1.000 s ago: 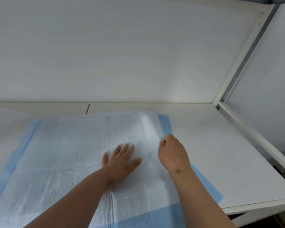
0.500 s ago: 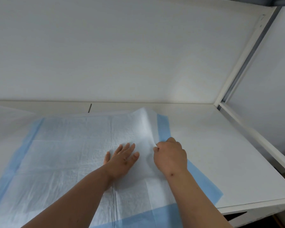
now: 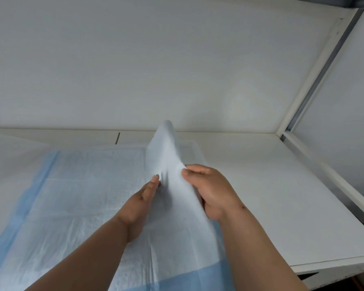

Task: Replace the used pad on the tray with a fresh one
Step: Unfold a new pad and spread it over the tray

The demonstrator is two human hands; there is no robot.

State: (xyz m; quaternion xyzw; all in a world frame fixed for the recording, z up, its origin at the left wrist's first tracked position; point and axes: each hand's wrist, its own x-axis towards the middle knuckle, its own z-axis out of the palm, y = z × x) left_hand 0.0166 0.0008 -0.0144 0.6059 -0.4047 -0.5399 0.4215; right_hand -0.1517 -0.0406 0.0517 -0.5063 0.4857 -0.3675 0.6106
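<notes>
A white absorbent pad (image 3: 76, 198) with blue borders lies spread over the white tray surface (image 3: 271, 185). Its right side is lifted into a tall fold (image 3: 166, 148) that rises above the surface. My right hand (image 3: 210, 190) grips that raised fold from the right, thumb on top. My left hand (image 3: 143, 198) is against the fold's left face with straight fingers, its fingertips touching the sheet. The pad's right blue border is hidden behind the fold and my right arm.
A white back wall (image 3: 156, 70) rises behind the surface. A white frame rail (image 3: 315, 66) runs up at the right, and the surface's front right edge (image 3: 334, 263) drops off to a dark gap below.
My right hand has pulled the pad's right side up and inward, from lying nearly flat into a tall fold. My left hand has lifted off the flat pad and now meets the fold.
</notes>
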